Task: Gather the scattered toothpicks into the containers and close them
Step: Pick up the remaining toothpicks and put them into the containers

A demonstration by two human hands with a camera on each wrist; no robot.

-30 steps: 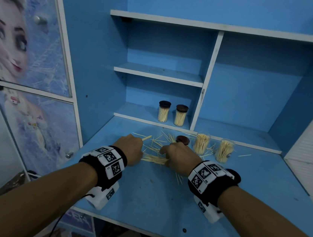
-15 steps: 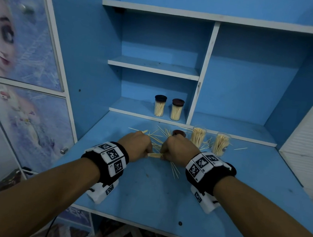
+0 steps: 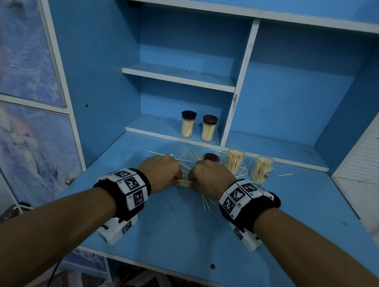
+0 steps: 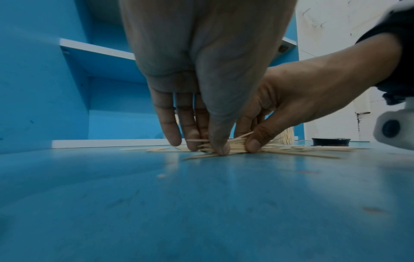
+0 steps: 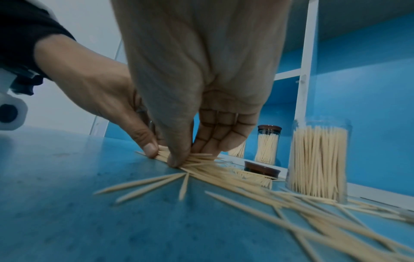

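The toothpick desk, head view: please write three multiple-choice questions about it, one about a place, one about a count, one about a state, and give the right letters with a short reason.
1. Where do the two closed jars stand?
A. on the low shelf behind the desk
B. on the floor
C. on the top shelf

2. How many open jars of toothpicks stand on the desk?
A. none
B. two
C. five

3. What are the two hands doing?
A. resting flat and apart
B. each lifting a jar
C. pinching one bundle of toothpicks between them

Answers:
1 A: both dark-lidded jars sit on the low shelf.
2 B: two jars without lids stand at the back right of the desk.
3 C: the left hand and the right hand meet, and their fingers press the bundle against the desk.
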